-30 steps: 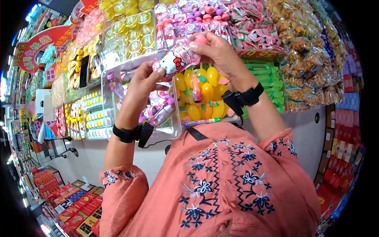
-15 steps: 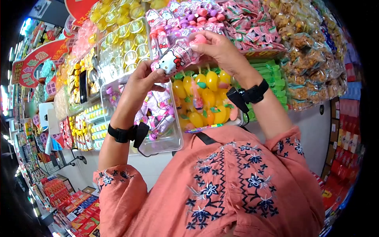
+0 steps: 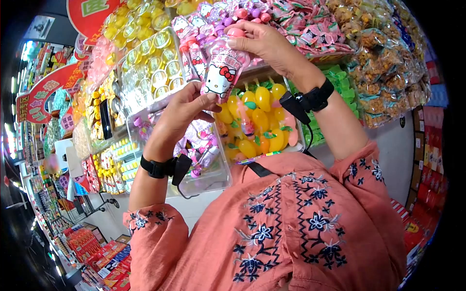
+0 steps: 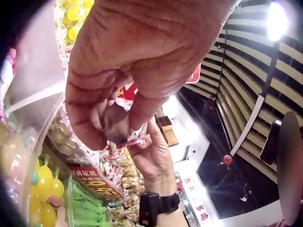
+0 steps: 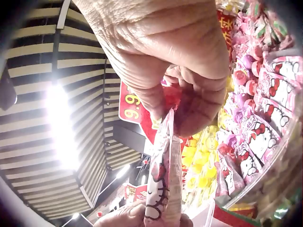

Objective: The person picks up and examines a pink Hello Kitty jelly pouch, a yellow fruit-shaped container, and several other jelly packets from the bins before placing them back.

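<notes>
Both hands hold up a pink spout pouch (image 3: 221,77), with a white cartoon cat in a red bow on its front. At the pouch's lower left corner my left hand (image 3: 187,106) pinches the edge between thumb and fingers. My right hand (image 3: 259,41) grips the pinkish-red cap (image 3: 236,32) at the top. From the right wrist view the pouch (image 5: 161,184) appears edge-on, its cap mostly hidden in the fingers. Similar pouches (image 5: 260,137) stand in a row behind it.
Below the pouch lies a bin of yellow fruit-shaped jellies (image 3: 262,99), beside a clear tray of purple-and-pink packs (image 3: 199,145). Around them are yellow-lidded cups (image 3: 160,58), pink wrapped sweets (image 3: 310,34), green packs (image 3: 335,82) and bagged brown snacks (image 3: 383,72).
The pouch has turned from a slant to more upright, its printed front now facing the head camera. My right hand has risen slightly; both hands keep their hold.
</notes>
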Action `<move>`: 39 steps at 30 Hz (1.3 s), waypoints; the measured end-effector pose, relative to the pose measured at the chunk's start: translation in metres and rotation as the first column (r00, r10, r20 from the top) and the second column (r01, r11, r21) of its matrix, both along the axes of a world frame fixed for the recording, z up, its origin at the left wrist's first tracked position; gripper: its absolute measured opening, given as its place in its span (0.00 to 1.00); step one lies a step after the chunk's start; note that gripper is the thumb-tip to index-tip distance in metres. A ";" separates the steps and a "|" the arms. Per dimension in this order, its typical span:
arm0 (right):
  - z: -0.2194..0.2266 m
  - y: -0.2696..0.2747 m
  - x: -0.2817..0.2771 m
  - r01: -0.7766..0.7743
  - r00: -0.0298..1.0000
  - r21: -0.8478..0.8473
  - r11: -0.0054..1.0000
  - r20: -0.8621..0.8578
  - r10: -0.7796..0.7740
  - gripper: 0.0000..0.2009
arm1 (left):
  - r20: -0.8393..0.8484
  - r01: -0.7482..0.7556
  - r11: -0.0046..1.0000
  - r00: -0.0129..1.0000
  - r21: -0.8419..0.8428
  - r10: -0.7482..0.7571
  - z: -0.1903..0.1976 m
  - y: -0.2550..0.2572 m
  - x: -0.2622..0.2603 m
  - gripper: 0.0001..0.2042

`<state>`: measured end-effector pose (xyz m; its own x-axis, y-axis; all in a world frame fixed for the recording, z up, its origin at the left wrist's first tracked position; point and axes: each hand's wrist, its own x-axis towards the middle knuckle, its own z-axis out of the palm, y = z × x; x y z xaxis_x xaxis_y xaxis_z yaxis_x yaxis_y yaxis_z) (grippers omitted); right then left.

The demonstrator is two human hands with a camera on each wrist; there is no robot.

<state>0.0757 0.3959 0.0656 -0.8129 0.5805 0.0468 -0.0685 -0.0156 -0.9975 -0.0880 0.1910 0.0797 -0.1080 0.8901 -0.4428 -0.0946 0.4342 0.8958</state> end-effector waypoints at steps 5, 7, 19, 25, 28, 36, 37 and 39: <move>-0.008 0.003 -0.003 -0.019 1.000 -0.001 1.000 -0.005 0.019 0.22 | 0.008 -0.010 1.000 1.000 -0.013 0.010 -0.004 -0.002 -0.004 0.21; -0.007 0.003 -0.004 -0.015 1.000 0.002 1.000 -0.005 0.015 0.22 | 0.008 -0.017 1.000 1.000 -0.007 0.017 -0.004 -0.002 -0.006 0.21; -0.005 0.006 -0.004 0.001 1.000 -0.057 0.998 0.002 -0.001 0.21 | -0.095 -0.034 0.999 0.995 -0.027 0.032 0.017 0.007 -0.025 0.18; 0.000 0.012 -0.003 -0.056 0.998 -0.137 0.989 0.021 0.059 0.13 | -0.227 -0.086 0.996 0.970 0.002 0.084 0.048 0.021 -0.047 0.18; -0.003 0.011 -0.002 -0.100 0.994 -0.224 0.970 0.016 0.106 0.15 | -0.368 -0.081 0.993 0.924 0.084 0.106 0.058 0.036 -0.066 0.17; -0.019 0.010 -0.017 -0.071 0.994 -0.277 0.958 0.063 0.091 0.18 | -0.447 -0.008 0.994 0.893 0.110 0.056 0.025 0.101 -0.122 0.14; -0.021 0.013 -0.022 -0.056 0.992 -0.229 0.972 0.101 0.081 0.18 | -0.460 0.006 0.994 0.887 0.108 0.044 0.019 0.111 -0.128 0.14; -0.024 0.021 -0.032 -0.031 0.983 -0.131 0.991 0.174 0.054 0.18 | -0.484 0.034 0.994 0.875 0.103 0.020 0.007 0.132 -0.137 0.14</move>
<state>0.0439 0.4172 0.0414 -0.8257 0.5371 -0.1723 0.1126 -0.1423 -0.9834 -0.2250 0.3230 0.0866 -0.2779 0.9299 -0.2410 0.3649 0.3342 0.8690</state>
